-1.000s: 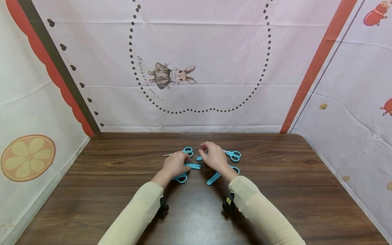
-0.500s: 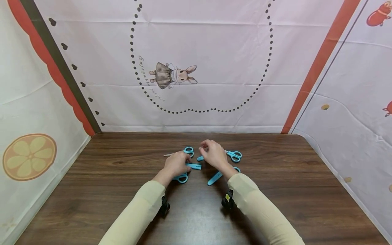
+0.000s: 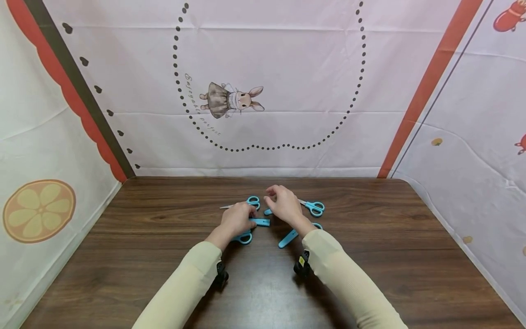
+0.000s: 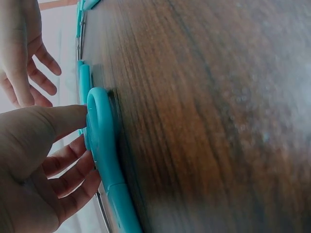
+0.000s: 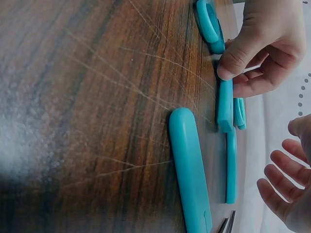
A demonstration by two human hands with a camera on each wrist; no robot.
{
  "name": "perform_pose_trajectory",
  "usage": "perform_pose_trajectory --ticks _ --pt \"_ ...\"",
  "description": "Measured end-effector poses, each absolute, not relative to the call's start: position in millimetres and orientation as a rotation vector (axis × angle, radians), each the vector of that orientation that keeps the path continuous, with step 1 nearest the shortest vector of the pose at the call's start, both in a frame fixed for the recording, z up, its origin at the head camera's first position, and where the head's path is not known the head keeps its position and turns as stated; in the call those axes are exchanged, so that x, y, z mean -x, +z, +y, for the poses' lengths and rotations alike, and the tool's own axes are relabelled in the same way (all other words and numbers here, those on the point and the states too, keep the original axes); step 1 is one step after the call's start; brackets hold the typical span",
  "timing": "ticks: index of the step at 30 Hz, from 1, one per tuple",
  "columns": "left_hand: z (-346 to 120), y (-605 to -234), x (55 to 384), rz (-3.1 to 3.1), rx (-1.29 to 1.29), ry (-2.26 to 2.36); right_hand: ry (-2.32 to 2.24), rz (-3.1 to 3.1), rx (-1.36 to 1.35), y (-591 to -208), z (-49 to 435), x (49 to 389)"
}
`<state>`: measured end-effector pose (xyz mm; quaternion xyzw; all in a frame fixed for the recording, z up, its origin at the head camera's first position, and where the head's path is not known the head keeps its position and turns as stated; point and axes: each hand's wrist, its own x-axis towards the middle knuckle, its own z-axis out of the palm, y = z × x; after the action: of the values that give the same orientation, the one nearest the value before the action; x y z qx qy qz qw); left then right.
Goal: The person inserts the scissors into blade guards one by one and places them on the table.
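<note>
My left hand (image 3: 236, 218) pinches a turquoise blade cover (image 3: 260, 222) between thumb and fingers, low at the table. Turquoise-handled scissors (image 3: 253, 201) lie behind it, bare blades pointing left. Nearer me, the handle loop of another pair of scissors (image 3: 245, 237) shows beside that hand. Holding nothing, my right hand (image 3: 283, 203) hovers with loosely bent fingers over a second blade cover (image 3: 268, 212), partly hiding it. In the right wrist view, the fingers of that hand (image 5: 289, 184) are spread apart, away from the covers.
On the right lie scissors (image 3: 315, 209) with blades towards my right hand. Closer to me is a rounded turquoise cover (image 3: 288, 238), with a handle loop (image 3: 317, 225) beyond my wrist. A printed cloth (image 3: 304, 82) hangs behind the brown wooden table (image 3: 370, 228).
My right hand shifts slightly back and to the left over the second cover. My left hand stays on its blade cover, and the scissors lie where they were.
</note>
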<state>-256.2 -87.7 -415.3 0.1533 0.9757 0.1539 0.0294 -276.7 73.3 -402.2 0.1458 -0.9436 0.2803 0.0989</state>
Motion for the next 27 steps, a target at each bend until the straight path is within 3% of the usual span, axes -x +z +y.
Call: perform_pose_trajectory --ticks 27 --pt "-130 -400 245 3.148 -0.439 0.514 0.856 -2.829 -0.512 -406 69 279"
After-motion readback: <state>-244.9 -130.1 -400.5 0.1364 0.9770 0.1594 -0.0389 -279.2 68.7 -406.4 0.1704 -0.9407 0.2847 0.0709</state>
